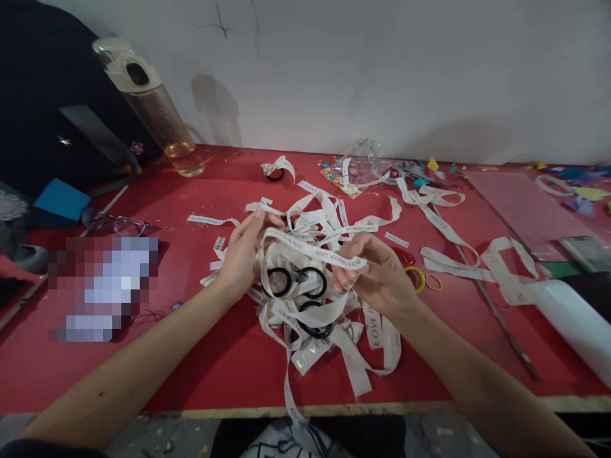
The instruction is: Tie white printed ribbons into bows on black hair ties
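Observation:
A white printed ribbon (pixel 315 250) stretches between my two hands above a heap of similar ribbons. My left hand (pixel 245 251) is closed on its left part, near a loop; the fingertips are partly hidden. At the other end, my right hand (pixel 375 270) pinches the ribbon near its cut tip. Below lie black hair ties (pixel 312 282) among the tangled ribbon heap (pixel 310 362), which carries printed lettering. One long ribbon tail (pixel 289 391) hangs over the table's front edge.
The red table (pixel 191 375) holds a tilted-looking water bottle (pixel 167 121), eyeglasses (pixel 117 222) and a blurred-out object (pixel 109 289) on the left. A ribboned hair tie (pixel 274 173) sits behind. At right are yellow rings (pixel 414 278), a stick (pixel 501 318) and a white roll (pixel 573 324).

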`<state>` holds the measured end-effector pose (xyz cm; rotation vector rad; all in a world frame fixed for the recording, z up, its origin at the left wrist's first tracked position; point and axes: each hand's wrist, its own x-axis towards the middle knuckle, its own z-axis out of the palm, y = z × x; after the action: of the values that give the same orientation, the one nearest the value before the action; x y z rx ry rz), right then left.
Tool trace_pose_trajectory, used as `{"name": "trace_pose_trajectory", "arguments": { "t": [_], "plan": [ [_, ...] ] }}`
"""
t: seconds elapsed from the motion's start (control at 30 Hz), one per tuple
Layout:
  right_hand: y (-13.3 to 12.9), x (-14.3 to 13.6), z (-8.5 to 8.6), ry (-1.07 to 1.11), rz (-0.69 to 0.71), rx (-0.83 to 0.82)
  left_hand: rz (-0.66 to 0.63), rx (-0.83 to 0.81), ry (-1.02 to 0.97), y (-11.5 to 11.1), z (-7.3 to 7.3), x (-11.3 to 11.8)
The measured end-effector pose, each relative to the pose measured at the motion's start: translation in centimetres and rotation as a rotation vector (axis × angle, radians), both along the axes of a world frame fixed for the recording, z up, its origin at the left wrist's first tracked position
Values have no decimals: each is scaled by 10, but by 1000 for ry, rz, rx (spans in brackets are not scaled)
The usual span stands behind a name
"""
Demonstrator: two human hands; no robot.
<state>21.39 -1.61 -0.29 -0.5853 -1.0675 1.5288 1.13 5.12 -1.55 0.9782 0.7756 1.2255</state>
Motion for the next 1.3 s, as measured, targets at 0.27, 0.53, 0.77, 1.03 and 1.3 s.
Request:
{"name": "trace_pose_trajectory", "arguments": {
  "t": [0.27, 0.53, 0.77, 1.03, 1.3],
  "plan": [
    [0, 2, -5, 64, -126, -87, 199, 473, 423, -21, 7, -3],
    [-1, 0, -4, -13, -162, 72, -295, 696, 489, -33, 15, -7],
    [-18, -4, -2, -476, -119, 334, -407, 606, 371, -35, 7, -2],
    [-18, -5, -1, -631, -148, 486, -602, 155, 68, -34, 9, 4],
    [-17, -4, -5, -767, -278, 654, -707, -219, -126, -36, 12, 5]
  ]
}}
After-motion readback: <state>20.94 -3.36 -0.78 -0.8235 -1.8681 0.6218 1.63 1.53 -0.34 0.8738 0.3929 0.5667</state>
